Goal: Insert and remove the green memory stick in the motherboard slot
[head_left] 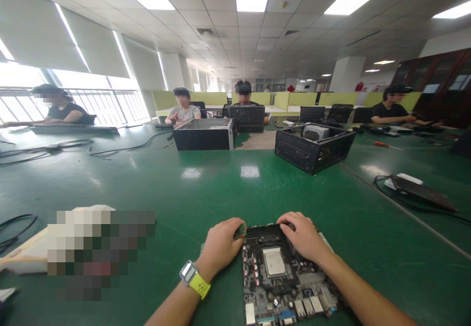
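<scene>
A motherboard [265,291] lies flat on the table in front of me, with a silvery square processor [274,261] in its socket and ports along the near edge. Dark slots run along its far edge. My left hand [222,241] is closed on a small green memory module [240,231] at the far left corner; most of that piece is hidden by the fingers. At the far right part of the board, my right hand [304,237] has its thumb and fingers closed around the edge by the slots. A watch [195,279] with a yellow-green strap circles my left wrist.
Open black computer cases stand further back, one left [204,137] and one right with a power supply [312,142]. A blurred-out bundle [99,252] lies left. Right are a dark device with a cable [423,193] and a screwdriver [386,145]. Several people sit around the green table [176,188].
</scene>
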`<state>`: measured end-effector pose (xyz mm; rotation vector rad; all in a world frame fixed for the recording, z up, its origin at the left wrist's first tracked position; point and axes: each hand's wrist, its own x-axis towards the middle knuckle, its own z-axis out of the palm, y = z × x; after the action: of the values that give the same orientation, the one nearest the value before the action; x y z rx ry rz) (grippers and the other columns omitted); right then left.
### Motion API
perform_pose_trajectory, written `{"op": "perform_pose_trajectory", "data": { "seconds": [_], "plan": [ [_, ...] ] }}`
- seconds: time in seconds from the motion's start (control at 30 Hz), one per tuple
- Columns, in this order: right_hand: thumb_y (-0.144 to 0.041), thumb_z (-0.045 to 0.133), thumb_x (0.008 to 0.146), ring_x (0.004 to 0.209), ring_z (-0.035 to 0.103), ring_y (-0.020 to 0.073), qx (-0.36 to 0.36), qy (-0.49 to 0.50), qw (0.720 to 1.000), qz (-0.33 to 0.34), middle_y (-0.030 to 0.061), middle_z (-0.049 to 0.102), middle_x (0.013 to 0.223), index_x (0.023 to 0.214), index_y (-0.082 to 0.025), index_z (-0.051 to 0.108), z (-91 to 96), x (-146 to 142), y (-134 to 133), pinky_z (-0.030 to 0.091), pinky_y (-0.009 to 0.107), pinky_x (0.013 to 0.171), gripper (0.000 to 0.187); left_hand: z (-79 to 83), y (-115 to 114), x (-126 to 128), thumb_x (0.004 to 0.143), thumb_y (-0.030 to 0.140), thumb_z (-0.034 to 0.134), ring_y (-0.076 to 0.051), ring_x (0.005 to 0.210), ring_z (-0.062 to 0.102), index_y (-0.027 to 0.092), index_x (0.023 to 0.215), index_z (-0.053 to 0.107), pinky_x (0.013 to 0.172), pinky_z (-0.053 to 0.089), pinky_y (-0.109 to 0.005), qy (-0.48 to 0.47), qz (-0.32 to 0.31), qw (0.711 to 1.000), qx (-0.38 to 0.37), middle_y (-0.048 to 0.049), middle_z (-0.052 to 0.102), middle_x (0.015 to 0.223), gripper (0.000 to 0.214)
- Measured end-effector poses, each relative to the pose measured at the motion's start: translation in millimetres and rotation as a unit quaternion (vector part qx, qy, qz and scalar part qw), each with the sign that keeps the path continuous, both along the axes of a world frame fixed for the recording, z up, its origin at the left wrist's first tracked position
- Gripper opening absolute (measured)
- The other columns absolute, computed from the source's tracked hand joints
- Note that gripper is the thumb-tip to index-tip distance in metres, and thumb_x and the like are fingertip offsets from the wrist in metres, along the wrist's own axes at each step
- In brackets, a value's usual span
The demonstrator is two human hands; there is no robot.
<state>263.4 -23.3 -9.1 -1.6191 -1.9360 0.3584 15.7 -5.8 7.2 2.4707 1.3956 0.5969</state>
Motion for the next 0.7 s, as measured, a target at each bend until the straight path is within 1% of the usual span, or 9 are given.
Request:
{"op": "perform_pose_trajectory", "data": {
  "seconds": [0.1, 0.2, 0.37, 0.5, 0.6, 0.7],
  "plan": [
    [-0.029, 0.046, 0.083, 0.093, 0.055, 0.0194, 0.001, 0.007, 1.0, 0.001, 0.0003, 0.067, 0.094, 0.088, -0.026, 0.065, 1.6, -0.4, -0.2, 0.035, 0.033, 0.084, 0.019, 0.1, -0.2, 0.4, 0.076, 0.016, 0.052, -0.017, 0.083, 0.057, 0.024, 0.09, 0.058, 0.07, 0.038, -0.023, 0.0, -0.006, 1.0, -0.004, 0.0001, 0.064, 0.091, 0.017],
    [-0.03, 0.046, 0.084, 0.092, 0.055, 0.0194, 0.002, 0.014, 1.0, 0.009, 0.001, 0.067, 0.093, 0.086, -0.024, 0.065, 4.3, -0.9, -0.6, 0.036, 0.033, 0.083, 0.02, 1.3, -0.5, 0.9, 0.076, 0.015, 0.051, -0.017, 0.082, 0.057, 0.023, 0.089, 0.059, 0.07, 0.038, -0.023, 0.006, -0.008, 1.0, -0.007, -0.0003, 0.064, 0.091, 0.017],
    [-0.031, 0.041, 0.086, 0.088, 0.056, 0.0191, 0.003, 0.028, 1.0, 0.011, 0.0026, 0.067, 0.09, 0.085, -0.023, 0.066, 5.8, -1.8, -0.5, 0.038, 0.032, 0.08, 0.026, 3.6, -0.5, 0.6, 0.078, 0.014, 0.048, -0.018, 0.082, 0.057, 0.022, 0.09, 0.058, 0.07, 0.039, -0.024, 0.0, -0.006, 1.0, -0.004, -0.0012, 0.064, 0.091, 0.018],
    [-0.029, 0.046, 0.083, 0.093, 0.056, 0.0193, -0.01, 0.016, 1.0, 0.016, 0.002, 0.067, 0.095, 0.091, -0.024, 0.066, 4.3, -1.8, -0.3, 0.038, 0.032, 0.083, 0.022, 1.5, 0.1, 0.0, 0.082, 0.019, 0.048, -0.018, 0.087, 0.058, 0.025, 0.097, 0.059, 0.075, 0.041, -0.024, -0.01, -0.025, 1.0, -0.004, -0.0006, 0.064, 0.096, 0.019],
    [-0.025, 0.047, 0.08, 0.095, 0.055, 0.0188, -0.017, 0.0, 1.0, 0.021, 0.0011, 0.067, 0.097, 0.091, -0.025, 0.066, 4.2, -1.8, -0.6, 0.036, 0.033, 0.086, 0.022, -0.2, -0.2, 0.5, 0.08, 0.017, 0.05, -0.018, 0.086, 0.058, 0.025, 0.096, 0.058, 0.073, 0.04, -0.024, -0.001, -0.022, 1.0, -0.006, -0.0007, 0.064, 0.095, 0.02],
    [-0.024, 0.044, 0.082, 0.093, 0.055, 0.0183, -0.006, 0.007, 1.0, 0.022, 0.0007, 0.067, 0.094, 0.088, -0.024, 0.065, 5.7, -2.4, -1.1, 0.036, 0.032, 0.085, 0.022, -0.2, -1.0, 1.9, 0.077, 0.013, 0.05, -0.017, 0.084, 0.058, 0.023, 0.092, 0.057, 0.072, 0.04, -0.023, 0.002, -0.01, 1.0, 0.0, -0.0006, 0.064, 0.092, 0.019]
  ]
}}
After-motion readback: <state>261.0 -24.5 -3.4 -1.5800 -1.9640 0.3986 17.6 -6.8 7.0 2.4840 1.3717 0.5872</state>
